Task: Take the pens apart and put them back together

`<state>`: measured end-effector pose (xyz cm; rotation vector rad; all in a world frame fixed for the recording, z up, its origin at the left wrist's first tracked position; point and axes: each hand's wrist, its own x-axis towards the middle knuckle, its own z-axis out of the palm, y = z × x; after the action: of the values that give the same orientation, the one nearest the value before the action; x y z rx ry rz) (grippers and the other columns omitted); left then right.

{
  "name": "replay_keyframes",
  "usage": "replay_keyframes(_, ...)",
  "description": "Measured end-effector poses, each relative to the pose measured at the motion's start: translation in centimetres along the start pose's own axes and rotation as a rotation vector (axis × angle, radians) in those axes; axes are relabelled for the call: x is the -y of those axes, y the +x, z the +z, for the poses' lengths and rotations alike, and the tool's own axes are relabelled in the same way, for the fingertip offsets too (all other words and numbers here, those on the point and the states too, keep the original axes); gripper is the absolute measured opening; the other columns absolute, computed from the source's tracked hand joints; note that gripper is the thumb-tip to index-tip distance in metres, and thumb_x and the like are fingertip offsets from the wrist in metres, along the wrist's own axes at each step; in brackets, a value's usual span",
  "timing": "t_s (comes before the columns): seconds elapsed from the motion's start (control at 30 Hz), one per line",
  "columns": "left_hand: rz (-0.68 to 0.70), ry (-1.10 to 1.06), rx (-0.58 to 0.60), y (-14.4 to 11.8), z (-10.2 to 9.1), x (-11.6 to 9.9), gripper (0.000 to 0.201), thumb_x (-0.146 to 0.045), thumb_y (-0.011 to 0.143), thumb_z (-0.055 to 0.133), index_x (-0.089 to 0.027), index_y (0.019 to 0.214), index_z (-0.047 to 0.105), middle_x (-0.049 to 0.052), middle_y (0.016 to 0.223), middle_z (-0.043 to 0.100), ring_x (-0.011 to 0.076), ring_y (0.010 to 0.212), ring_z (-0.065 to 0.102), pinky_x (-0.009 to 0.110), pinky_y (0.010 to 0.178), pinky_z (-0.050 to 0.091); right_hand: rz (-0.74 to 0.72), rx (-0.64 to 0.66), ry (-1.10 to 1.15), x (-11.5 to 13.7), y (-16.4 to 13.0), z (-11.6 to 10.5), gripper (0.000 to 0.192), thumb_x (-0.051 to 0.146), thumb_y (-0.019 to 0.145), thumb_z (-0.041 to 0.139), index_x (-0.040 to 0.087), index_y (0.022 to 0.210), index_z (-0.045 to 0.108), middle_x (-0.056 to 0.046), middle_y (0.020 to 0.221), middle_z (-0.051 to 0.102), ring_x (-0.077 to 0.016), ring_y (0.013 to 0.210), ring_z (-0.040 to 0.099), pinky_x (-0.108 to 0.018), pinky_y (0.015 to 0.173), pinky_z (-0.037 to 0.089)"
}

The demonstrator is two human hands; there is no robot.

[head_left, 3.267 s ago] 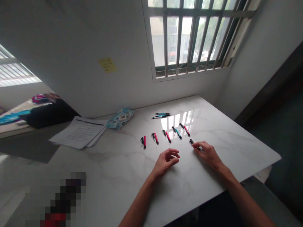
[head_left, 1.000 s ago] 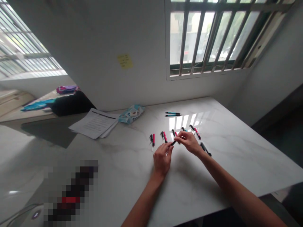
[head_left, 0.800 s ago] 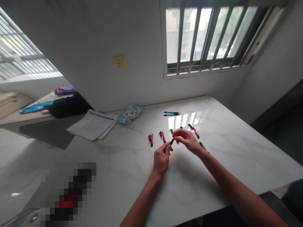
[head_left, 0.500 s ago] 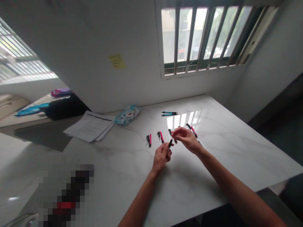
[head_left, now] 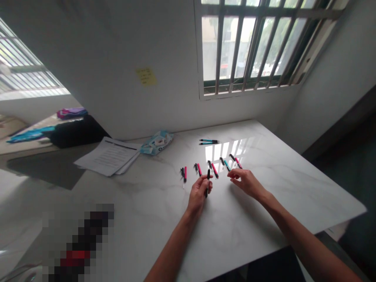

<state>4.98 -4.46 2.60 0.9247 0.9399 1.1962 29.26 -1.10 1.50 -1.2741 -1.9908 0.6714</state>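
The left hand (head_left: 198, 194) pinches a black pen (head_left: 207, 181) upright between its fingers (head_left: 205, 181). The right hand (head_left: 248, 182) hovers over the counter (head_left: 264, 203), fingers loosely curled and holding nothing, just short of the row of pens (head_left: 216, 166).

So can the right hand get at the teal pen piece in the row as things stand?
Probably yes: the right hand is open just short of the teal pen piece, with only bare table between; the left hand, gripping a black pen, is off to the side.
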Motion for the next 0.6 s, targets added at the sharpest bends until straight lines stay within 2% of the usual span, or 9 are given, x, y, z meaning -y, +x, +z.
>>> replay_keyframes(0.13, 0.044, 0.120, -0.011, 0.1, -0.1, 0.2, 0.042, -0.047, 0.081, 0.079, -0.016, 0.109, 0.074, 0.003, 0.079, 0.067, 0.0148, 0.075, 0.058, 0.027, 0.075, 0.045, -0.011, 0.010, -0.020, -0.8, -0.3, 0.9, 0.016, 0.015, 0.089, 0.065, 0.023, 0.098, 0.075, -0.006, 0.095, 0.078, -0.0229, 0.082, 0.073, -0.038, 0.079, 0.058)
replay_keyframes(0.23, 0.048, 0.111, -0.027, 0.2, -0.2, 0.3, 0.043, -0.045, 0.076, 0.085, -0.018, 0.107, 0.071, 0.003, 0.079, 0.071, 0.0161, 0.079, 0.063, 0.028, 0.081, 0.048, -0.031, 0.019, -0.028, -0.7, -0.1, 0.9, 0.016, 0.015, 0.088, 0.066, 0.022, 0.100, 0.075, -0.007, 0.098, 0.078, -0.0231, 0.083, 0.072, -0.038, 0.079, 0.057)
replay_keyframes(0.33, 0.035, 0.059, -0.037, 0.2, -0.2, 0.2, 0.042, -0.042, 0.072, 0.090, -0.019, 0.098, 0.067, 0.002, 0.080, 0.072, 0.0148, 0.079, 0.065, 0.026, 0.078, 0.048, -0.033, -0.038, -0.058, 0.2, 0.1, 0.3, 0.012, 0.023, 0.091, 0.068, 0.024, 0.101, 0.074, -0.007, 0.102, 0.077, -0.0235, 0.087, 0.071, -0.039, 0.082, 0.056)
replay_keyframes(0.4, 0.034, 0.052, -0.039, 0.2, -0.1, 0.1, 0.041, -0.041, 0.069, 0.092, -0.018, 0.089, 0.064, 0.000, 0.078, 0.069, 0.0126, 0.074, 0.063, 0.024, 0.072, 0.046, -0.022, -0.064, -0.053, 1.3, 0.2, 0.0, 0.010, 0.031, 0.091, 0.071, 0.024, 0.097, 0.072, -0.006, 0.097, 0.076, -0.0232, 0.087, 0.070, -0.037, 0.080, 0.055)
replay_keyframes(0.5, 0.028, 0.086, -0.023, 0.0, 0.0, -0.2, 0.041, -0.041, 0.069, 0.093, -0.017, 0.081, 0.062, -0.004, 0.068, 0.061, 0.0086, 0.063, 0.054, 0.021, 0.061, 0.040, 0.014, -0.017, 0.003, 3.4, 0.4, 0.1, 0.028, 0.048, 0.087, 0.076, 0.023, 0.083, 0.064, -0.002, 0.080, 0.070, -0.0190, 0.073, 0.064, -0.031, 0.067, 0.050)
replay_keyframes(0.6, 0.022, 0.092, 0.025, -0.3, 0.1, -0.2, 0.041, -0.042, 0.069, 0.093, -0.016, 0.081, 0.063, -0.003, 0.069, 0.062, 0.0094, 0.064, 0.056, 0.021, 0.063, 0.042, 0.041, -0.009, 0.008, 5.4, 0.9, 0.9, 0.049, 0.060, 0.085, 0.075, 0.023, 0.067, 0.049, 0.003, 0.062, 0.055, -0.0137, 0.058, 0.049, -0.028, 0.056, 0.038)
